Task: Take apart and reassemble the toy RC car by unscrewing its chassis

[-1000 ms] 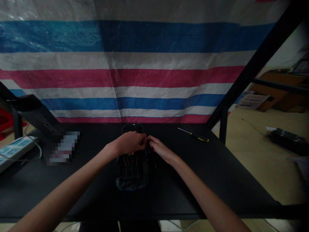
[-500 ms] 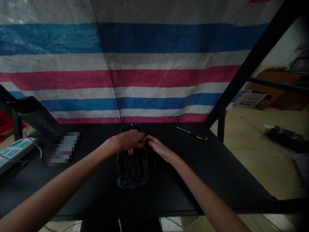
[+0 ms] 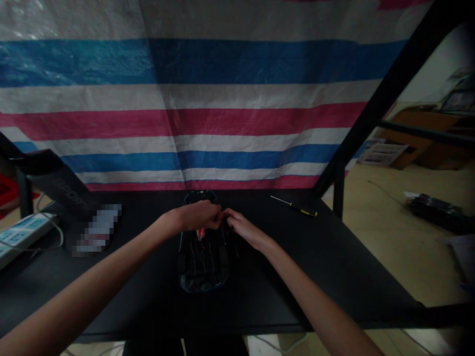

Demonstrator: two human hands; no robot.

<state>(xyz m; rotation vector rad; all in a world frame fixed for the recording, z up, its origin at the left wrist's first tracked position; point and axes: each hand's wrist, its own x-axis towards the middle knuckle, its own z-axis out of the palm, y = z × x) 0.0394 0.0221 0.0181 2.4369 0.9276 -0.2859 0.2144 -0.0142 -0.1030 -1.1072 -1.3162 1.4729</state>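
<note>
A dark toy-car chassis (image 3: pixel 203 262) lies lengthwise on the black table (image 3: pixel 334 267), with thin wires and a small red spot showing inside it. My left hand (image 3: pixel 198 217) rests over its far half, fingers curled and pinched. My right hand (image 3: pixel 243 228) meets it from the right, fingertips pinched against the left fingertips just above the chassis. What the fingers pinch is too small and dark to name. A second dark rounded part (image 3: pixel 200 196) sits on the table just beyond my hands.
A thin screwdriver with a yellow-black handle (image 3: pixel 295 206) lies at the back right. A white power strip (image 3: pixel 22 233) and a blurred patch (image 3: pixel 98 230) sit at left, by a dark slanted stand (image 3: pixel 55 180). A striped tarp (image 3: pixel 208 99) hangs behind.
Both hands stay pinched together over the chassis, almost unmoved. The view has shifted slightly.
</note>
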